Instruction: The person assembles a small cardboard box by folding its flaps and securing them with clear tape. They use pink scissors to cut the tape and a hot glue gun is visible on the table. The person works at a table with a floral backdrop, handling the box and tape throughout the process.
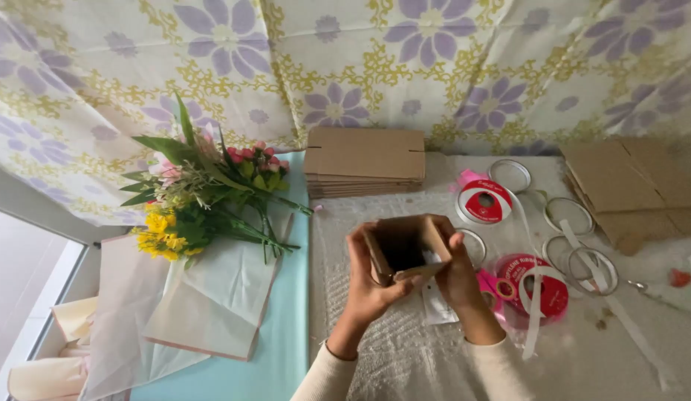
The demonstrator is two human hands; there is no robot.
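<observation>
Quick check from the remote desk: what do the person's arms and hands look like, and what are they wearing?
Both forearms are covered by cream, soft-knit long sleeves, the left sleeve and right sleeve ending at the wrists. The left hand and right hand are bare: no gloves. No rings, watch or bracelet show from this view, though parts of the fingers are hidden.

The small cardboard box point(405, 249) is dark inside, so nothing within it can be told, and the fingers point(360, 249) wrapped around its sides cover much of its outer walls. Just below the fingers, a white slip point(437, 304) lies half hidden behind the right hand point(461, 278). Both forearms run off the bottom edge, and far right of the fingers a blurred red-and-white thing point(680, 282) is cut by the frame.
</observation>
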